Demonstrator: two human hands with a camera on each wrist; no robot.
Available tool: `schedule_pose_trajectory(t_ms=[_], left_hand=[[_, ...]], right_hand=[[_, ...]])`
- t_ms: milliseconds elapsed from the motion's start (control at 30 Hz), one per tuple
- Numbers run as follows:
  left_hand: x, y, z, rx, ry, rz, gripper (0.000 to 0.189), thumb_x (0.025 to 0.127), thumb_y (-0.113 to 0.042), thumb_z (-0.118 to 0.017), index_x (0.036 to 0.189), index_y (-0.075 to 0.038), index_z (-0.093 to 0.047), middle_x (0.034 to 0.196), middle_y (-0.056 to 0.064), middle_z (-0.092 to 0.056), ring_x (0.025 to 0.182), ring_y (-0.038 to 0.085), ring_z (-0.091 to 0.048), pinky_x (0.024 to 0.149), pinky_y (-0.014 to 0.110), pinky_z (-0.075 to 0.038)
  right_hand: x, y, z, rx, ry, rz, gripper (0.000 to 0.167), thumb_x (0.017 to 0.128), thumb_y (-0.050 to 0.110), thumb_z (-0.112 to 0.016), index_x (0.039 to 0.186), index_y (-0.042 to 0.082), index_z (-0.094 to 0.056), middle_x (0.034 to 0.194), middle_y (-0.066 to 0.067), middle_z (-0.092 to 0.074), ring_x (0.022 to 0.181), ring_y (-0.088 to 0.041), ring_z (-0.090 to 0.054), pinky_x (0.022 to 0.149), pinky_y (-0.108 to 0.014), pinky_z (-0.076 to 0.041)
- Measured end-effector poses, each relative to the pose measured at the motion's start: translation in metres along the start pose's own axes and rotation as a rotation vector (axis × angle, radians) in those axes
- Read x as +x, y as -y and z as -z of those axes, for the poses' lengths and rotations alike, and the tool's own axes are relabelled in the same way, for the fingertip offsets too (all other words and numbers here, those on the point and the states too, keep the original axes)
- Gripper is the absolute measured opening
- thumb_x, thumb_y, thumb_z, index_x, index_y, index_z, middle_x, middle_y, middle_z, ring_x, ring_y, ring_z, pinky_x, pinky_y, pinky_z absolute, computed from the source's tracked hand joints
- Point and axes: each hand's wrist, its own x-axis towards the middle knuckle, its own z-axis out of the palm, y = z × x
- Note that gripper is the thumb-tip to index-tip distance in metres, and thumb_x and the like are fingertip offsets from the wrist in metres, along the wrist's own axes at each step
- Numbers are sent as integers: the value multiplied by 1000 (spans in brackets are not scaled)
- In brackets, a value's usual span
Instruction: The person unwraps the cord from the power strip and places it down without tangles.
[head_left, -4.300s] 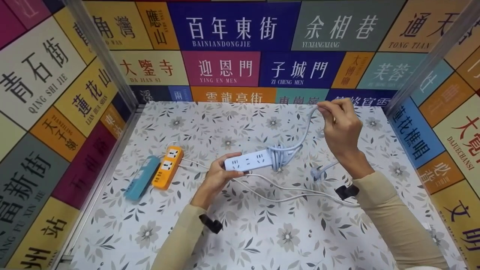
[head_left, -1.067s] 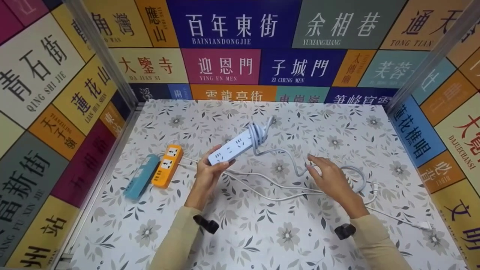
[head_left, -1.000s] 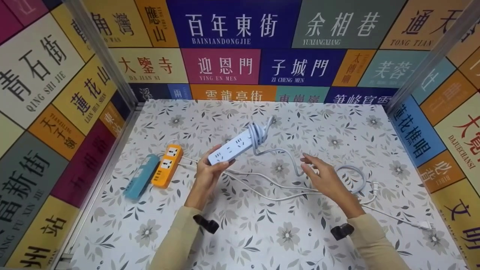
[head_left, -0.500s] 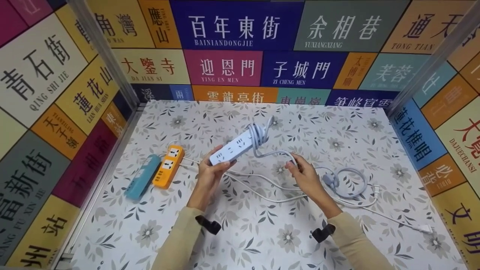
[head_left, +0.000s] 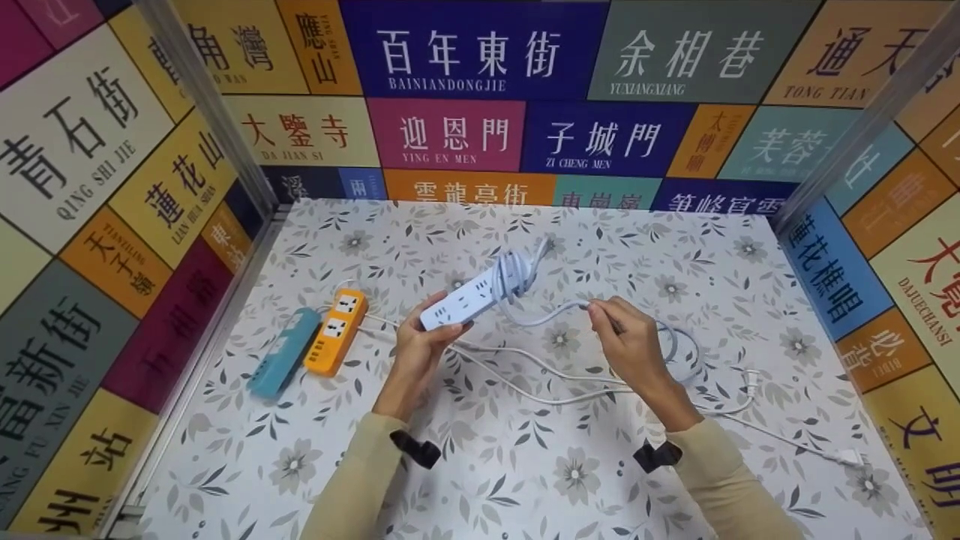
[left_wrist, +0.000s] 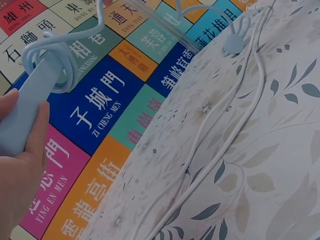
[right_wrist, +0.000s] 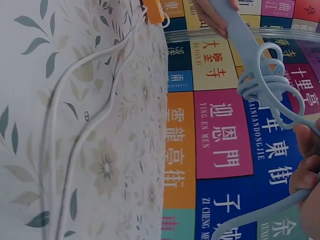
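Note:
My left hand (head_left: 424, 345) grips the lower end of a pale blue power strip (head_left: 463, 301), which is held tilted above the table with its sockets facing up. Several turns of its own cord (head_left: 512, 274) wrap the far end. In the left wrist view the same power strip (left_wrist: 25, 110) shows from its side and back. To the right, my right hand (head_left: 628, 341) pinches the loose length of cord, which sags between the two hands. In the right wrist view the cord (right_wrist: 250, 215) passes through the curled fingers (right_wrist: 305, 175). The blue plug (left_wrist: 233, 44) shows in the left wrist view.
An orange power strip (head_left: 335, 332) and a teal power strip (head_left: 283, 355) lie side by side at the left. Their white cords (head_left: 540, 397) run rightward under my hands to a white plug (head_left: 851, 456). Sign-printed panels (head_left: 450, 135) enclose the flower-patterned table (head_left: 525, 472).
My right hand has let go of the cord, come back to it nearer the strip, and now pulls it slightly right. The left hand has tilted the strip's wrapped end upward and away.

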Motion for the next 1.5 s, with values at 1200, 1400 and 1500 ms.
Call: schedule_pose_trajectory(t_ms=[1200, 1400, 1500], left_hand=[[-12, -2, 6, 379, 232, 7, 64, 70, 17, -71, 132, 2, -60, 119, 12, -67, 105, 22, -67, 82, 27, -59], [-13, -8, 8, 302, 406, -2, 58, 71, 18, -67, 123, -8, -66, 118, 5, -68, 105, 20, -68, 85, 27, -60], [-13, -10, 11, 257, 466, -1, 58, 73, 19, -64, 120, -15, -67, 120, 4, -69, 107, 20, -67, 87, 28, -59]], right_hand=[[96, 19, 32, 106, -163, -382, 27, 101, 24, -61, 96, 4, -78, 62, 16, -63, 41, -4, -28, 41, -20, -18], [101, 20, 36, 93, -196, -467, 32, 101, 22, -59, 99, -4, -76, 59, 15, -63, 42, -1, -31, 41, -18, -20], [99, 12, 36, 74, -192, -498, 33, 101, 25, -60, 101, -3, -76, 58, 16, -64, 42, -1, -33, 40, -18, -21]])
